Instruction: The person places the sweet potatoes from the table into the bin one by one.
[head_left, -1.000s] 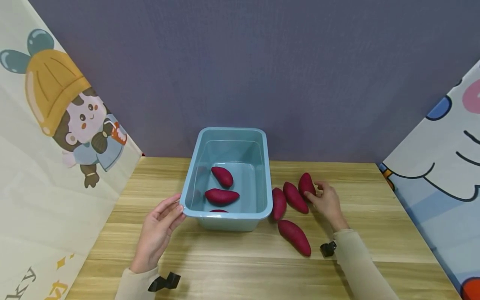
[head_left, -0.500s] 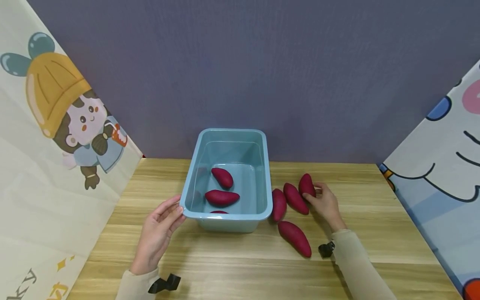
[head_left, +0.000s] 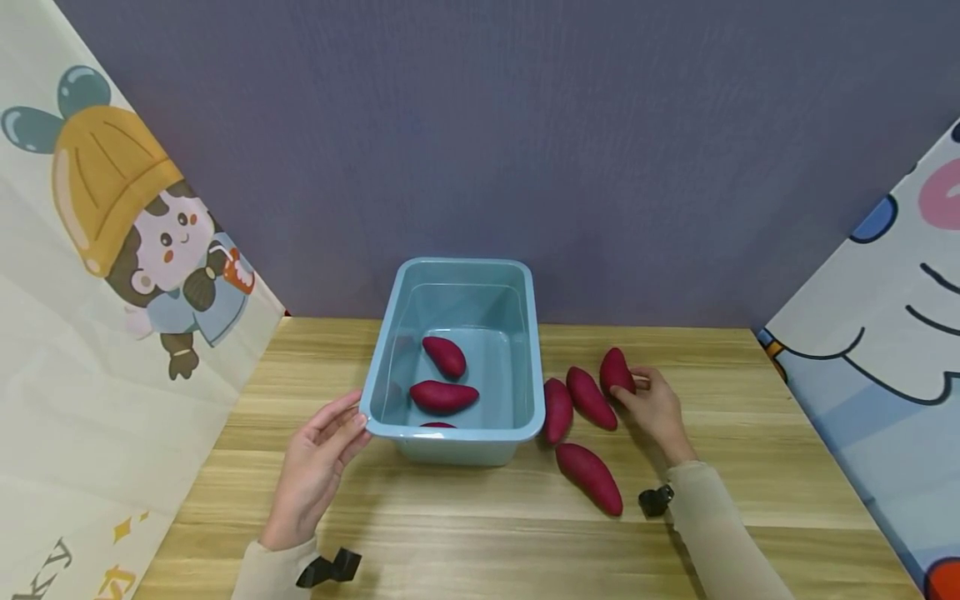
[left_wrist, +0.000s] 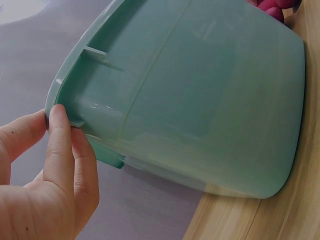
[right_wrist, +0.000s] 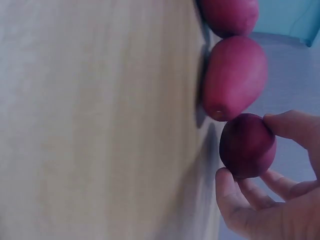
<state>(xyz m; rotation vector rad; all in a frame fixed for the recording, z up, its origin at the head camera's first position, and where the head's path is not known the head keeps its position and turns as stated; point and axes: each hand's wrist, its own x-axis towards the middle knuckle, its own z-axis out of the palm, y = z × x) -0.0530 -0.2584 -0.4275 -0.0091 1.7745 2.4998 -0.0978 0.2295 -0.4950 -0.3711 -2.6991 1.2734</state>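
A light-blue plastic bin stands on the table; in the left wrist view its outer wall fills most of the frame. My left hand pinches the rim at the near left corner, thumb on one side and fingers on the other. Two dark-red sweet potatoes lie inside, and a third is mostly hidden behind the near rim. Right of the bin, my right hand holds a sweet potato between thumb and fingers, low at the table. The right wrist view shows this sweet potato end-on.
Beside the held one, two sweet potatoes lie between it and the bin. Another sweet potato lies nearer the front. A grey-purple wall closes off the table's back, and printed panels flank both sides.
The sweet potato in my right hand has shifted slightly to the right, away from its neighbour. My left hand and the bin have stayed in place.
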